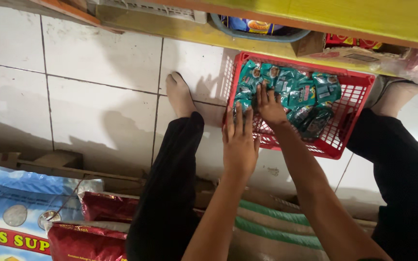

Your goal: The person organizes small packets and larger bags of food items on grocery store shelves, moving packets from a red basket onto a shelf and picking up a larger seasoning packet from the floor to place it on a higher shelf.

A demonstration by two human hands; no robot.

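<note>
Head view, looking down at a white tiled floor (97, 63). A red plastic lattice basket (349, 140) sits on the tiles between the person's bare feet, just in front of a yellow-edged wooden shelf (315, 17). Inside the basket lies a heap of small glossy teal-green sachets (301, 94), crowded toward the far and middle part; the near right corner of the basket floor is bare. Left hand (240, 142): palm down, fingers straight and together, resting at the basket's near left rim with the fingertips at the edge of the sachets; nothing is clasped in it. Right hand (269, 106): reaches into the basket, fingers spread flat on top of the sachets, pressing or touching them; whether any sachet is pinched beneath cannot be told. The two hands lie just beside each other, left nearer the camera. Black trouser legs (170, 193) flank both forearms. At lower left lie a blue-and-white printed sack (15, 203) and a dark red foil sack (93, 227), well apart from the basket.
</note>
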